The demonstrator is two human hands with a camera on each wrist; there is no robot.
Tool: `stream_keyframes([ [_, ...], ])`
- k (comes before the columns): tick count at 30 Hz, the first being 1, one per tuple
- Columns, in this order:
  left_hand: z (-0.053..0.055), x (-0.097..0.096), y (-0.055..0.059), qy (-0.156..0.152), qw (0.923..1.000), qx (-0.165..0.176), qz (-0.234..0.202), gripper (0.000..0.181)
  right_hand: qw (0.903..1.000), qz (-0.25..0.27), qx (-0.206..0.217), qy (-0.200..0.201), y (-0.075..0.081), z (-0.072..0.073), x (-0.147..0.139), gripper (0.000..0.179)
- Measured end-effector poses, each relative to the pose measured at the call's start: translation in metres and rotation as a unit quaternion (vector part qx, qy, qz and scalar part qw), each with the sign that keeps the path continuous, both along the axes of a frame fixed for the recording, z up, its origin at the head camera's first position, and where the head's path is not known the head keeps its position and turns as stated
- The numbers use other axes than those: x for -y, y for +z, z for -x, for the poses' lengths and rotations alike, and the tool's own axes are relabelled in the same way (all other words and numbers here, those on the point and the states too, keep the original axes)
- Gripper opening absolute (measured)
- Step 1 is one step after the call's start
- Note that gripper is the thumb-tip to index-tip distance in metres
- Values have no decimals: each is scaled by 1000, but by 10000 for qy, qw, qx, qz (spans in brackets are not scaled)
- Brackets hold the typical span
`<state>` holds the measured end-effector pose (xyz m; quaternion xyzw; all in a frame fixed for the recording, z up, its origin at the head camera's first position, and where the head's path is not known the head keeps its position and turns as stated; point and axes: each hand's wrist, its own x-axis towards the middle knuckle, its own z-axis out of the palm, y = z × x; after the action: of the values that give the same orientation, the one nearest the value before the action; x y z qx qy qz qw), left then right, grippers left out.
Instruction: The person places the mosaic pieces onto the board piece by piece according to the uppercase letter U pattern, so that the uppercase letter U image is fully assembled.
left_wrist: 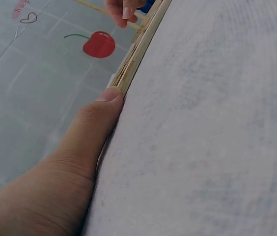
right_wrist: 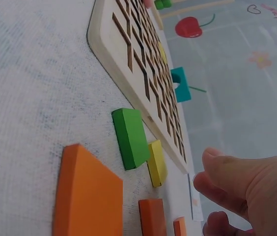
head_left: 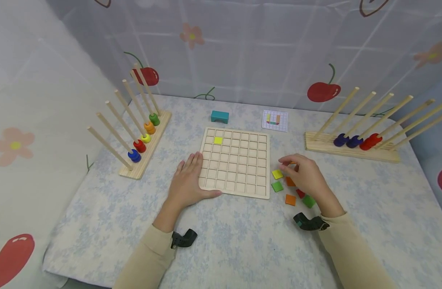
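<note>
A wooden grid board (head_left: 239, 160) lies flat, with one yellow tile (head_left: 218, 140) in a cell near its upper left. My left hand (head_left: 188, 182) rests at the board's left side, fingers extended along the edge and thumb against the near edge; in the left wrist view the thumb (left_wrist: 92, 123) touches the board's side. To the board's right, my right hand (head_left: 303, 172) hovers over loose tiles with bent fingers, and no tile shows between thumb and forefinger. Around it lie a yellow tile (head_left: 277, 174), a green tile (head_left: 277, 186), an orange tile (head_left: 290, 200) and a partly hidden red tile (head_left: 300, 193).
A peg rack (head_left: 145, 154) with coloured beads stands on the left. Another peg rack (head_left: 351, 150), holding dark blue and red beads, stands on the right. Behind the board are a teal block (head_left: 219, 117) and a pattern card (head_left: 275, 121) with a coloured U shape.
</note>
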<state>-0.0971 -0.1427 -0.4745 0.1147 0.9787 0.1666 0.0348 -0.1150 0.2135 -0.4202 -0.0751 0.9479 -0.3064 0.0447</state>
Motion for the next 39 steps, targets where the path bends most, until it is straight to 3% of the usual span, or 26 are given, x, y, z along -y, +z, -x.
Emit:
stream_keyframes([
  [14, 0, 2, -1, 0, 10000, 7, -18, 139, 9996, 20, 268, -13, -11, -5, -1, 25],
  [28, 1, 2, -2, 7, 10000, 52, 24, 138, 9969, -181, 590, 492, -15, -1, -3, 33],
  [39, 2, 1, -2, 16, 10000, 41, 10, 138, 9976, -100, 548, 400, -13, 0, -6, 22],
])
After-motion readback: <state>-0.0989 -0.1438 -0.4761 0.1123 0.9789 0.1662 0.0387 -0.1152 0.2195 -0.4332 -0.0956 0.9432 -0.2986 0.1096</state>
